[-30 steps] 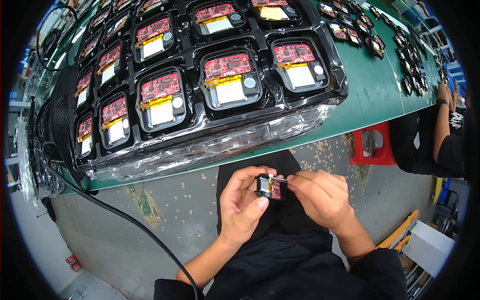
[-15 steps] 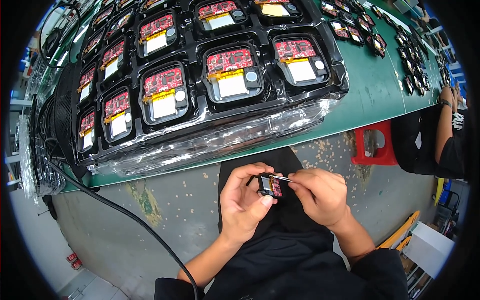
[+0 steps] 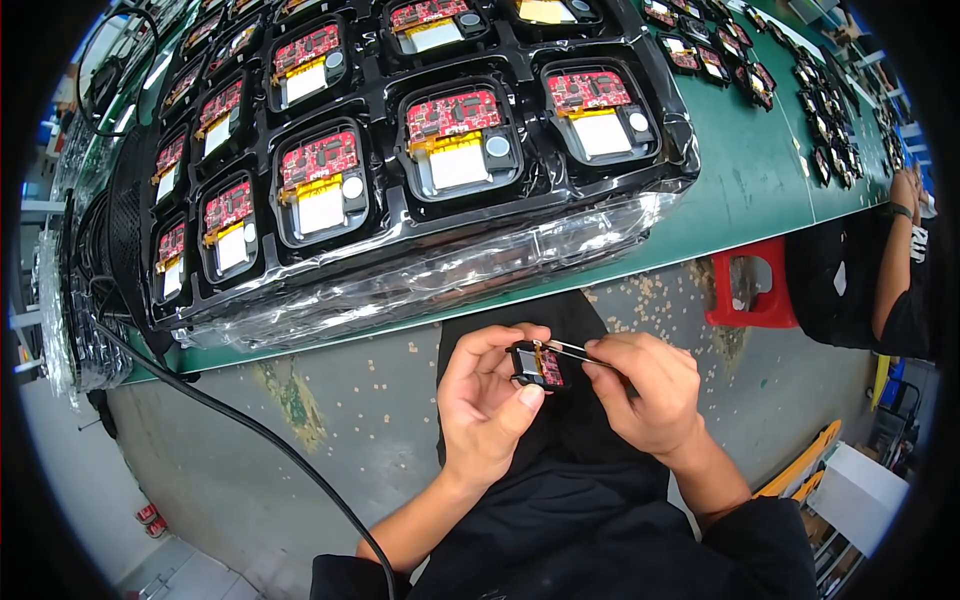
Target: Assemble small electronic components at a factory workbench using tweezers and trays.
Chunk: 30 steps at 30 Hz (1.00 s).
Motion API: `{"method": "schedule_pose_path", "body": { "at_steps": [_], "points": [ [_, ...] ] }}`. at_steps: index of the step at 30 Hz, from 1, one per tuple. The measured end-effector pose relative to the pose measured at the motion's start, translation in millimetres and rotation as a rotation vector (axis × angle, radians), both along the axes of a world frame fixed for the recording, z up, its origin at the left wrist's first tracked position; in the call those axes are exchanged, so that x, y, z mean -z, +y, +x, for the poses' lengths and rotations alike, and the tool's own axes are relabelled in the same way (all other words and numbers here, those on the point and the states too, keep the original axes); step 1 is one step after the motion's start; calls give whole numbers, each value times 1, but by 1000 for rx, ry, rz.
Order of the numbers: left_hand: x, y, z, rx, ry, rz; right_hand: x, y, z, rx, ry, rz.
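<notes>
Over my lap, my left hand (image 3: 488, 398) grips a small black device housing (image 3: 527, 377) by its edges, the thumb along the lower rim. A red circuit board (image 3: 550, 368) and a pale flat part show inside it. My right hand (image 3: 648, 388) is closed on metal tweezers (image 3: 570, 351), whose tips reach the upper edge of the housing. What the tips touch is too small to make out. Beyond my hands, a black moulded tray (image 3: 400, 225) holds several similar open housings (image 3: 460, 140), each with a red board, yellow tape and a white block.
Clear plastic wrapping (image 3: 420, 290) surrounds the stack under the tray on a green table (image 3: 740, 150). More small units (image 3: 755, 85) lie at the far right. A black cable (image 3: 260, 435) hangs at my left. Near a red stool (image 3: 750, 290), another person's arm (image 3: 893, 265) shows.
The tweezers have shifted and their two prongs now show apart along the housing's upper edge. My right hand has moved slightly to the right; the housing has tilted a little.
</notes>
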<state>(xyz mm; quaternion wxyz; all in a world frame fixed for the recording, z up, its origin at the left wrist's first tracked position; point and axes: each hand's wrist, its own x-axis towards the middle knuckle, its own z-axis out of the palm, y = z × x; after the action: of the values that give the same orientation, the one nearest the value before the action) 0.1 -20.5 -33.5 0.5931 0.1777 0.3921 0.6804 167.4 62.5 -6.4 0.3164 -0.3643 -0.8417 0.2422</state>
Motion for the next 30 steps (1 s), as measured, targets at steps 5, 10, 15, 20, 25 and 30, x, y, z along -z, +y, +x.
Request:
{"method": "schedule_pose_path", "body": {
  "at_steps": [5,10,15,20,25,30],
  "points": [
    [6,-3,0,7,-51,57,2,-1,1,-15,-11,63],
    [6,-4,2,14,-24,70,7,-2,-2,-6,-16,128],
    [3,-4,5,1,-15,24,7,-3,0,-21,-7,150],
    [2,-5,4,-30,-4,-17,7,-2,1,-37,61,-14],
    [1,-6,4,-29,2,-18,4,-3,0,-37,97,-141],
    [4,-10,2,-10,-8,6,5,-6,-1,-29,101,-174]
  ]
}}
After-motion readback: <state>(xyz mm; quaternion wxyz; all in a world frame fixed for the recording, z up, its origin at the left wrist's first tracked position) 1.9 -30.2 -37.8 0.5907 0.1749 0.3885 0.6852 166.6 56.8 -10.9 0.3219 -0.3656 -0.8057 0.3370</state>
